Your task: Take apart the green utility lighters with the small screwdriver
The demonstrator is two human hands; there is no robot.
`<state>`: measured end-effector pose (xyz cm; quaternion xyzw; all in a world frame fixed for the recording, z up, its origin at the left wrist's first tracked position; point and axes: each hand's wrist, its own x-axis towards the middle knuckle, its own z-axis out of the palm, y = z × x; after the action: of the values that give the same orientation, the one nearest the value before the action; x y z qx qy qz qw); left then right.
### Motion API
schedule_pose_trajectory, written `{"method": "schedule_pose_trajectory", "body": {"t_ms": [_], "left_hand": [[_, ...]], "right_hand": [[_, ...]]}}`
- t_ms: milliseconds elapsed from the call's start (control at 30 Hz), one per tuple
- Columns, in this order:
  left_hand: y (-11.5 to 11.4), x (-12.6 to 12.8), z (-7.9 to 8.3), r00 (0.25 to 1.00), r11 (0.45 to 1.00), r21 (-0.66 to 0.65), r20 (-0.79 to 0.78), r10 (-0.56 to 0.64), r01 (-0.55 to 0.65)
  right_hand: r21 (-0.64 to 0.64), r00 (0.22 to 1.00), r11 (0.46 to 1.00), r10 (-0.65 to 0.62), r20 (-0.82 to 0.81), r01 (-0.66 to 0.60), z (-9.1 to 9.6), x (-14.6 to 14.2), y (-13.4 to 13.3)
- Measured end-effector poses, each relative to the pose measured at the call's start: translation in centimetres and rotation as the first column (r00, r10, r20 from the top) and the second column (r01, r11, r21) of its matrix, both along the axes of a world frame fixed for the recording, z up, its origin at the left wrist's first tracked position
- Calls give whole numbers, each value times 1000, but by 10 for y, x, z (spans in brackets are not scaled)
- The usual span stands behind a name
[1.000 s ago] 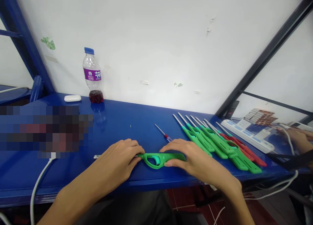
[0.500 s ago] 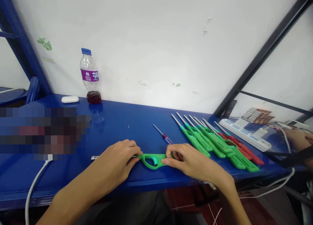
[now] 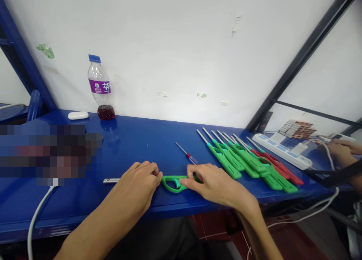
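A green long-nosed lighter (image 3: 172, 184) lies across the front of the blue shelf (image 3: 135, 143), its metal tip (image 3: 111, 181) poking out to the left. My left hand (image 3: 138, 186) rests curled over its metal stem. My right hand (image 3: 210, 182) pinches the handle next to the trigger loop, covering most of the handle. Both hands press the lighter against the shelf.
A row of several green and red lighters (image 3: 246, 162) lies to the right. A small red screwdriver (image 3: 186, 153) lies behind my hands. A bottle (image 3: 99, 88) and a white case (image 3: 78, 115) stand at the back left. Another person's hand (image 3: 343, 149) is at the far right by a power strip (image 3: 283, 151).
My right hand slid left along the green handle and curled from flat into a pinch by the trigger loop. The view drifted slightly; my left hand stayed put.
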<state>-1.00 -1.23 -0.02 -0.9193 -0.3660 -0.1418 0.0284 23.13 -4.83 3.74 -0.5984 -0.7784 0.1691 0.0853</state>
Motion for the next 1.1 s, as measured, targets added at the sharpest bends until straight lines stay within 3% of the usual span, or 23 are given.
{"method": "schedule_pose_trajectory", "body": {"t_ms": [233, 467, 767, 900, 1100], "left_hand": [[-1, 0, 5, 999, 999, -27, -12, 30, -30], [5, -6, 6, 998, 998, -22, 4, -55, 55], [3, -10, 15, 998, 998, -20, 36, -51, 52], [7, -26, 18, 990, 994, 104, 141, -28, 13], [20, -67, 31, 971, 945, 291, 226, 82, -148]], "right_hand": [[33, 998, 998, -47, 34, 46, -4, -5, -2], [10, 999, 999, -41, -11, 41, 1, 1, 1], [169, 977, 968, 198, -76, -183, -5, -17, -1], [141, 975, 976, 183, -127, -165, -3, -18, 0], [185, 974, 977, 138, -177, -104, 6, -11, -1]]}}
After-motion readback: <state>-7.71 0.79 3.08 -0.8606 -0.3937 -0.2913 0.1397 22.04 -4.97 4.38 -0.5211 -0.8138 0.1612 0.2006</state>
